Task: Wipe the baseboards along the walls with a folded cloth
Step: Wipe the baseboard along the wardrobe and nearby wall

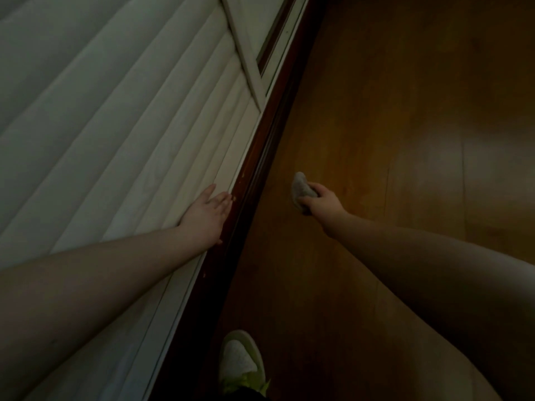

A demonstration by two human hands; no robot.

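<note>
Between the curled fingers of the right hand (321, 199) sits a folded grey cloth (302, 189), held over the wooden floor (405, 111), apart from the dark baseboard (260, 169). Flat, fingers straight and together, the left hand (207, 215) rests on the white slatted wall panel (115, 125). To wipe well, I judge the cloth should press flat against the baseboard, then slide along it.

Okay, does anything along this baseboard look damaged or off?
Yes. The dark baseboard has small pale chips near the left hand, and another lower down. The right hand holds the cloth away from it.
</note>
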